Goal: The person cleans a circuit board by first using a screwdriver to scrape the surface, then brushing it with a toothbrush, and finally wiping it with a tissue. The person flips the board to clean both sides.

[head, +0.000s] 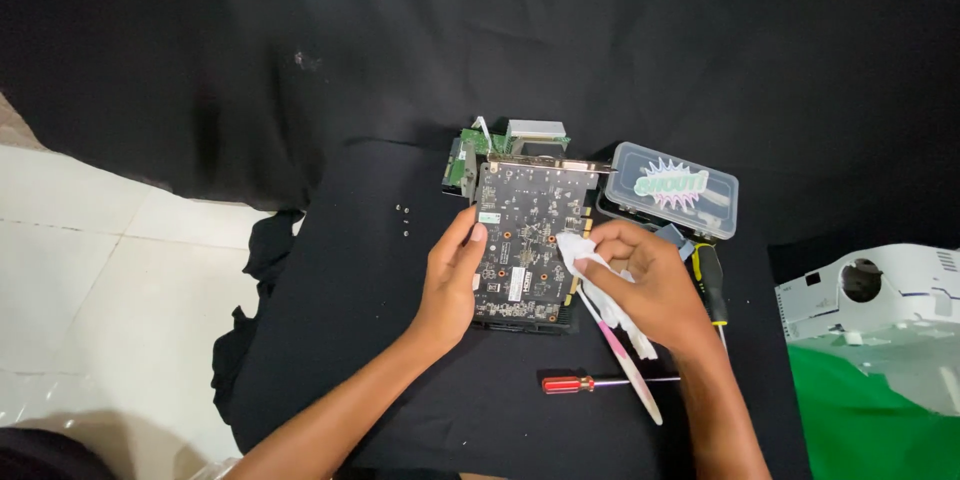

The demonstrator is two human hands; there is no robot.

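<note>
A dark circuit board [528,230], a graphics card lying back side up, rests on a black cloth. My left hand [452,275] grips its left edge and steadies it. My right hand [648,285] presses a white wipe [580,252] against the card's right edge. A pink and white toothbrush [630,372] runs under my right hand toward the near side, and whether the fingers hold it I cannot tell.
A red-handled screwdriver [570,383] lies near the front. A clear plastic box [672,190] sits at the right, a yellow-black screwdriver [708,280] beside it. Another green board [470,152] lies behind the card. Small screws [403,220] sit left. A white projector [880,295] stands far right.
</note>
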